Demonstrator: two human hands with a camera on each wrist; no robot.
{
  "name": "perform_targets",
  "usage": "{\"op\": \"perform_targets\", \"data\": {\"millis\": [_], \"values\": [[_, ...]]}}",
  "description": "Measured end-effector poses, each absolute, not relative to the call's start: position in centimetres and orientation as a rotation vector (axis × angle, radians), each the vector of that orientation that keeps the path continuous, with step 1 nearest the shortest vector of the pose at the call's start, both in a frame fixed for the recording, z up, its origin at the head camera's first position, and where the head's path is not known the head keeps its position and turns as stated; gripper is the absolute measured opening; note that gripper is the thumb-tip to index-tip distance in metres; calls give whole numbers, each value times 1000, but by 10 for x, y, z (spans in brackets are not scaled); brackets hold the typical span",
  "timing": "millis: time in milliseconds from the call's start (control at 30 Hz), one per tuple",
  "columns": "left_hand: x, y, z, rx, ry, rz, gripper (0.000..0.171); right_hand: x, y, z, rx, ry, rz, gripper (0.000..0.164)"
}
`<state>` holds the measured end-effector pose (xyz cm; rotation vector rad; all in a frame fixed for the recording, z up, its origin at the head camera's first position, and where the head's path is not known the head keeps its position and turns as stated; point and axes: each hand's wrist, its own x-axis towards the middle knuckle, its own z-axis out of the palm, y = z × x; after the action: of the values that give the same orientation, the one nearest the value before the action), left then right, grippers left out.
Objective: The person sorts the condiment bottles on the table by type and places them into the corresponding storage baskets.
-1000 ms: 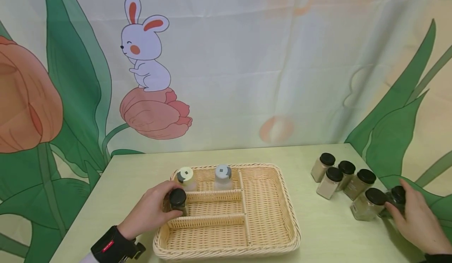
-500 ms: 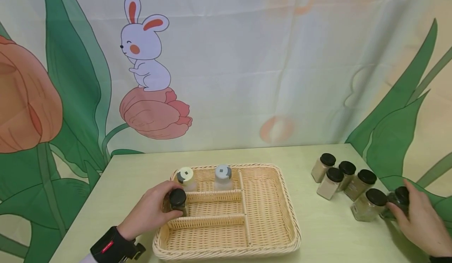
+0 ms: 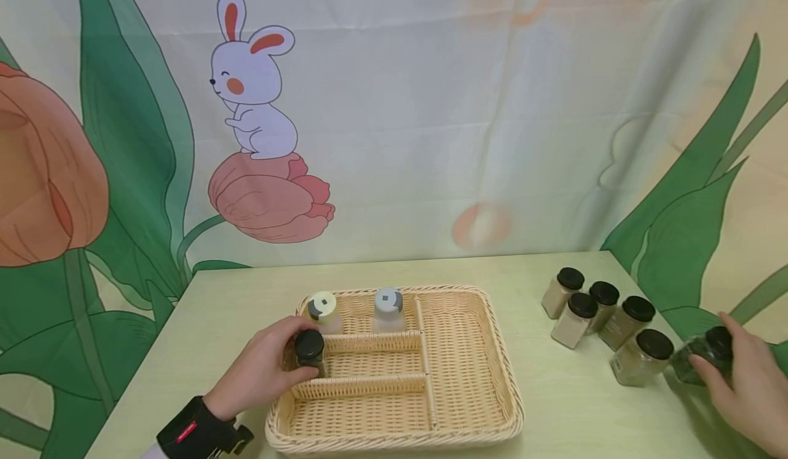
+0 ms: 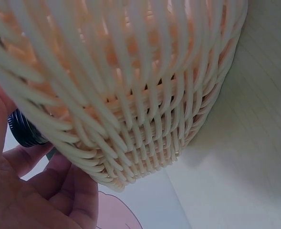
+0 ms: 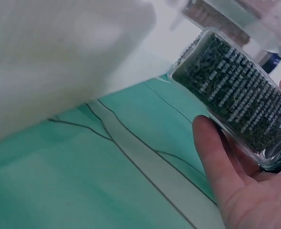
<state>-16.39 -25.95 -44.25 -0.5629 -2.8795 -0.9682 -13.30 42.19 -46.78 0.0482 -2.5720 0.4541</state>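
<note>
My left hand (image 3: 261,366) reaches over the left rim of a wicker basket (image 3: 516,397) and grips a small spice jar (image 3: 310,346) with a black lid. That jar stands in the middle of the basket's left compartments. At the far right, my right hand (image 3: 754,390) holds a clear jar of dark green dried herbs (image 5: 235,95), black lid toward the palm. White print covers its side in the right wrist view. It is tilted, its base pointing toward the other jars. Basket weave hides most of the left jar in the left wrist view.
Two shakers, one with a yellow cap (image 3: 324,306) and one with a grey cap (image 3: 389,302), stand in the back left compartment. Several black-lidded jars (image 3: 640,360) cluster right of the basket. A printed cloth (image 3: 394,137) hangs behind the table (image 3: 246,284).
My right hand has moved right with the herb jar, away from the clustered jars, and the jar now leans more. My left hand and its jar have stayed put.
</note>
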Motion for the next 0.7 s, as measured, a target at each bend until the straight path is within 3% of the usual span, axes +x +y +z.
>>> {"op": "perform_targets", "data": {"millis": [700], "values": [[-162,-257,-438,-579,-2838,-955,59,-121,395,-433,174,-2414,477,68]]}}
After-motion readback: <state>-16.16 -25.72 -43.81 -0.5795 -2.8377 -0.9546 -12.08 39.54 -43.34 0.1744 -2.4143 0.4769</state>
